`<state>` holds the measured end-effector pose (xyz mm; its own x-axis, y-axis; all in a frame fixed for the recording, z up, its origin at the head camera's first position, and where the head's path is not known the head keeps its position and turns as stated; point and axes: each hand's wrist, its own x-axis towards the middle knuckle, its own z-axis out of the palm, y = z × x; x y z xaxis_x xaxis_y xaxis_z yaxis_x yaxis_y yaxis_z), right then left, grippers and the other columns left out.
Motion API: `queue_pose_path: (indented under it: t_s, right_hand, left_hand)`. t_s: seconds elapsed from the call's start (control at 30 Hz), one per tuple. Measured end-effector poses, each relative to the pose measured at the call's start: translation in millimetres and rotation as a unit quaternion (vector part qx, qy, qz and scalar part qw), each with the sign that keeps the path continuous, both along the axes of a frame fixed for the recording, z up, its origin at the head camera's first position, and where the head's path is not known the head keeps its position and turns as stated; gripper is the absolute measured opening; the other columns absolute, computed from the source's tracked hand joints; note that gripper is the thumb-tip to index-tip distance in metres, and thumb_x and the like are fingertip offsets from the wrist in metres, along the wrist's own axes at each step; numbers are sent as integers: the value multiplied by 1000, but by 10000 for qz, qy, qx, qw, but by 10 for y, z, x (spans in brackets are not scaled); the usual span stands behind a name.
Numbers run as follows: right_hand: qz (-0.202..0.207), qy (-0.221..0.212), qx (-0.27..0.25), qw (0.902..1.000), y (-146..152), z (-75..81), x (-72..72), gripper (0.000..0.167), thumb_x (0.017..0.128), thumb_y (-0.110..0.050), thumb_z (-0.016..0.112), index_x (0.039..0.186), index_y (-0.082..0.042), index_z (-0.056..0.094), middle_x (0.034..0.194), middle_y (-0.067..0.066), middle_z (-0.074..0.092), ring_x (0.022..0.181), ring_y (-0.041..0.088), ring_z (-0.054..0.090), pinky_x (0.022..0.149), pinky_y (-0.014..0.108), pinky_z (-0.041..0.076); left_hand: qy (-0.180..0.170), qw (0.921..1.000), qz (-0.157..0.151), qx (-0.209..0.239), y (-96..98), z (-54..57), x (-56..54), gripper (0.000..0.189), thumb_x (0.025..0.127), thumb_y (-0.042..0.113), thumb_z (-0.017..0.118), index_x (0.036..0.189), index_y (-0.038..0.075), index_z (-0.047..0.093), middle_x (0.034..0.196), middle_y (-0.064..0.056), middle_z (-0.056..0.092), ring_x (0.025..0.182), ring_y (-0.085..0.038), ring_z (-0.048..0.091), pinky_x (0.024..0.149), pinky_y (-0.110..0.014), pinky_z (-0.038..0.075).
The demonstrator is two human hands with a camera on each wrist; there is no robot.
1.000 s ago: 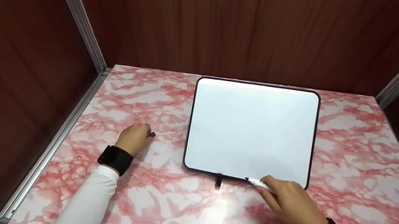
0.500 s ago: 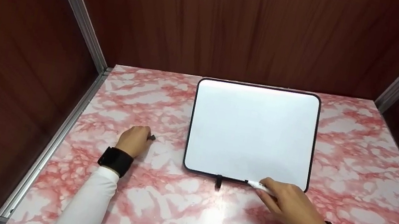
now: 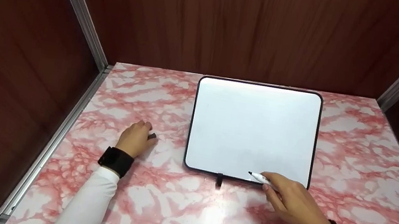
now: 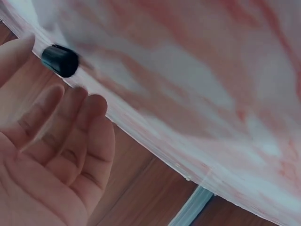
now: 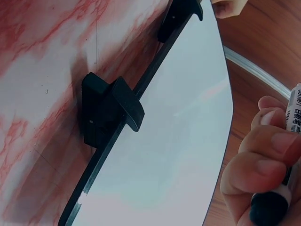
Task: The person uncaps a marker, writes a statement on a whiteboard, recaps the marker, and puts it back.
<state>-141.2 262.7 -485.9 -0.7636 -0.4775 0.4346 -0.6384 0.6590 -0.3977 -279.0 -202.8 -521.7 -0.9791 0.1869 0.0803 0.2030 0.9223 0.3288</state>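
Observation:
My left hand (image 3: 135,139) is on the left part of the table, fingers spread loosely around a black marker cap (image 3: 152,135). In the left wrist view the cap (image 4: 60,60) lies by the fingertips, and the fingers look relaxed rather than curled round it. My right hand (image 3: 291,202) holds an uncapped white marker (image 3: 259,177), black tip pointing left in front of the lower edge of a whiteboard (image 3: 253,129). Whether the tip touches the board cannot be told. The right wrist view has the marker's printed barrel (image 5: 294,113) between curled fingers and its black end lower down.
The black-framed whiteboard bears no visible marks. Black holders (image 5: 108,110) clasp its lower edge; one holder (image 3: 219,179) shows in the head view. Under it is a red-and-white marbled table (image 3: 167,208). Dark wood panels (image 3: 222,22) with metal corner strips enclose the back and sides.
The fingers of my left hand have loosened from the cap. My right hand has lifted the marker slightly, bringing its tip from the board's bottom frame to just above it.

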Motion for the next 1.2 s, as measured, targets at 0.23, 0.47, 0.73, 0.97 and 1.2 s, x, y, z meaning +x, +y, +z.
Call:
queue_pose_path:
  t_s: [0.23,0.47,0.73,0.97,1.2]
  right_hand:
    - [40,-110,-49,9999,-43,2,-16,44,101,3,67,144,-4,64,85,-14,54,62,-9,38,54,18,37]
    - [453,247,-305,9982,-62,-14,-55,48,99,11,67,142,-8,65,91,-8,59,68,-9,48,60,12,42]
    - [669,841,-520,9929,-65,-7,-84,51,87,20,71,126,-13,76,94,-1,59,70,-6,50,57,10,40]
    - [585,1126,-670,9897,-69,-8,-98,43,88,15,73,121,-11,79,87,-5,64,65,-6,49,55,11,40]
    - [372,1014,-813,9908,-77,2,-91,35,91,11,71,118,-9,80,79,-11,66,64,-6,50,58,15,44]
  left_hand:
    - [798,9957,-81,460,315,12,89,36,110,27,63,128,-5,65,124,-25,65,116,-44,65,100,-57,55]
    - [768,9806,-414,1757,715,67,244,31,113,17,52,130,-6,64,127,-23,68,114,-39,71,98,-53,60]
    - [-257,9495,-540,3081,954,16,283,42,113,14,44,146,-11,52,132,-28,68,123,-42,70,109,-54,55]
    - [-834,9225,-404,3748,1036,-33,259,42,113,17,45,146,-8,55,130,-26,70,124,-38,66,111,-52,52]
    - [-1035,8938,-296,4354,1105,-72,231,38,112,11,45,140,-10,60,123,-25,73,115,-30,67,103,-41,54]
